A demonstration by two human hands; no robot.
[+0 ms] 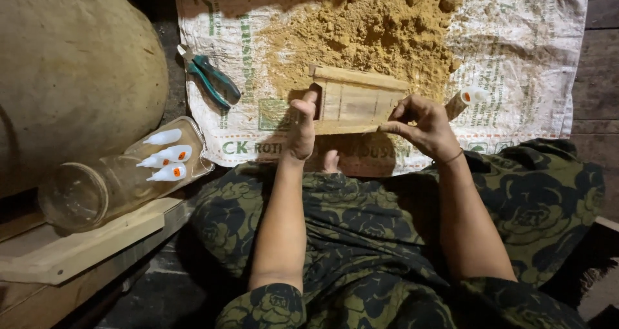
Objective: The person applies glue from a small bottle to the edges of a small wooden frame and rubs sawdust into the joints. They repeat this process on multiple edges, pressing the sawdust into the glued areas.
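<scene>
**Small wooden frame held at both ends above a woven sack**

The scene was laid out around the wooden frame [356, 100], a slatted piece held with its long axis running left to right, tilted slightly down toward the right. Far to the left of the frame a large rounded vessel [71, 71] was seen, and below it a clear jar [119, 181] lying on its side with small white glue bottles [169, 162] inside. Nearer, up and to the left of the frame, teal-handled pliers [213, 79] lay on the woven sack [522, 52]. The left hand [300, 128] was pressed against the frame's left end, fingers extended upward; the right hand [422, 124] was pinched on its right end. Both hands were thus closed on the frame and equally near it. Behind the frame a mound of sawdust [367, 29] was spread. Just right of the frame a further glue bottle [467, 100] was seen; whether the right hand touched it could not be told. The frame's underside and lower edge were lost in shadow.
</scene>
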